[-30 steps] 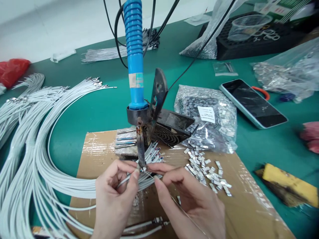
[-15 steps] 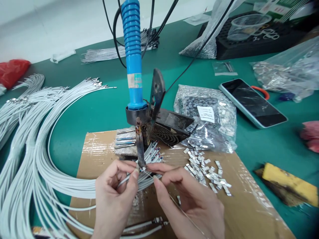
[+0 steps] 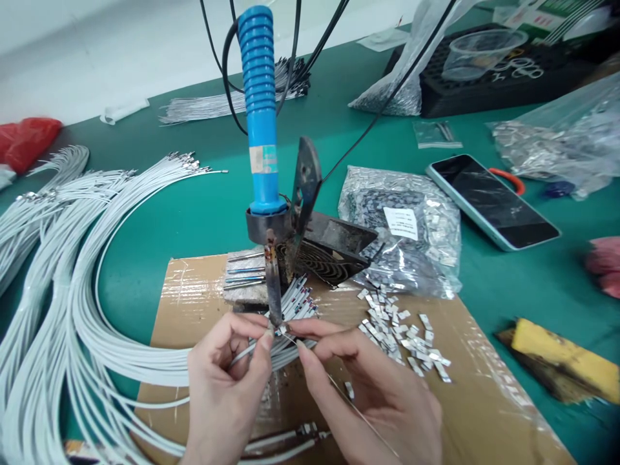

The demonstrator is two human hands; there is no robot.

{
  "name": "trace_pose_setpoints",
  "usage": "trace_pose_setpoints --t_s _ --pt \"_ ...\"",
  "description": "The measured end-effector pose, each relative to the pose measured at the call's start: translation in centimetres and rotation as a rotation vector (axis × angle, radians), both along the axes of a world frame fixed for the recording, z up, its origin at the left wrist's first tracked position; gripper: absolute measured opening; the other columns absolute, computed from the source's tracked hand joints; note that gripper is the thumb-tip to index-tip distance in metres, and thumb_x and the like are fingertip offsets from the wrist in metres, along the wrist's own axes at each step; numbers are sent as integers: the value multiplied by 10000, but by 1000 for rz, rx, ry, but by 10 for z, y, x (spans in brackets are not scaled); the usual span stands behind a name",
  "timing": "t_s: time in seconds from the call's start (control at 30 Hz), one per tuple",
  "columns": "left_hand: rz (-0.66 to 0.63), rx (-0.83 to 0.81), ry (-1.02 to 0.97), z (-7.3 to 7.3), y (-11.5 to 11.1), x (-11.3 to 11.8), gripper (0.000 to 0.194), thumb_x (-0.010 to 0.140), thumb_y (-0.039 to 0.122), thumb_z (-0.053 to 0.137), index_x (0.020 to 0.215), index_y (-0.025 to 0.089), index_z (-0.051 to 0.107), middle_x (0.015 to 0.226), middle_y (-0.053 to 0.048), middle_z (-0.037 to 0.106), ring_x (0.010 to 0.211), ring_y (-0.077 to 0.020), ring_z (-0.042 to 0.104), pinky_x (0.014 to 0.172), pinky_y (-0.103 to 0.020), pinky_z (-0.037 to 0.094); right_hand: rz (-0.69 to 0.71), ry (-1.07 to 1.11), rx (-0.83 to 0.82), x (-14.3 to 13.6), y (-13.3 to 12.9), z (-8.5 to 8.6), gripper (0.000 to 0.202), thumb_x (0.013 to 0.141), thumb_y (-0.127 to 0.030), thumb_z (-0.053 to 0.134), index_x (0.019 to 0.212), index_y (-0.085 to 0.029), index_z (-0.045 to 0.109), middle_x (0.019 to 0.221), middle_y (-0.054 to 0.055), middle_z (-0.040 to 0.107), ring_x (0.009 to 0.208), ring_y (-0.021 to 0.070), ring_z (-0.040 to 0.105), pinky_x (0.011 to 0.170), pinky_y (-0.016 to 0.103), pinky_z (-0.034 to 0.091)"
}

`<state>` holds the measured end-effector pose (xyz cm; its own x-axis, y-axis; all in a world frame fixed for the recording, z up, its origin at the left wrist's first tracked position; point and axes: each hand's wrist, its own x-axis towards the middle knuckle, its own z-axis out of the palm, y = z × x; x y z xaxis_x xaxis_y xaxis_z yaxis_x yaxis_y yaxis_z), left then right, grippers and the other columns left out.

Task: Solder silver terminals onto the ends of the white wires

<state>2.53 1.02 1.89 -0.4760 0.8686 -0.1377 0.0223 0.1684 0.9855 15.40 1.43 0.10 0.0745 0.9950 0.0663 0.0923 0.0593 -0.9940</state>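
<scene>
A blue-handled soldering iron [image 3: 261, 129] is clamped upright in a dark metal stand [image 3: 303, 187], its tip [image 3: 274, 303] pointing down. My left hand [image 3: 237, 374] pinches the end of a white cable [image 3: 245, 352] just below the tip. A small shiny piece [image 3: 281, 330] sits at the cable end, touching or almost touching the tip. Between thumb and fingers, my right hand [image 3: 368, 381] holds a thin solder wire [image 3: 361, 413] whose far end reaches this spot. My fingers partly hide the contact. More white cables [image 3: 295, 300] with coloured ends lie behind my hands.
Beneath is a cardboard sheet [image 3: 465, 400] with scattered small metal pieces [image 3: 397, 329]. Large white cable bundles [image 3: 87, 310] curve along the left. To the right are a plastic bag of parts [image 3: 402, 252], a phone [image 3: 494, 200] and a dirty yellow sponge [image 3: 564, 355].
The whole view has shifted very slightly. Both hands stay at the iron's tip with the cable and solder wire, almost unmoved.
</scene>
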Motion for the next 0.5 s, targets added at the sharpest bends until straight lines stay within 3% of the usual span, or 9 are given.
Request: trace_pose_setpoints --t_s 0.5 --pt "-26 35 11 -2 -1 -2 135 801 122 780 698 200 739 797 -15 778 646 -116 685 581 -144 538 14 10 11 2 2 1 162 915 -199 725 767 -257 697 1025 52 841 877 209 815 754 264 635"
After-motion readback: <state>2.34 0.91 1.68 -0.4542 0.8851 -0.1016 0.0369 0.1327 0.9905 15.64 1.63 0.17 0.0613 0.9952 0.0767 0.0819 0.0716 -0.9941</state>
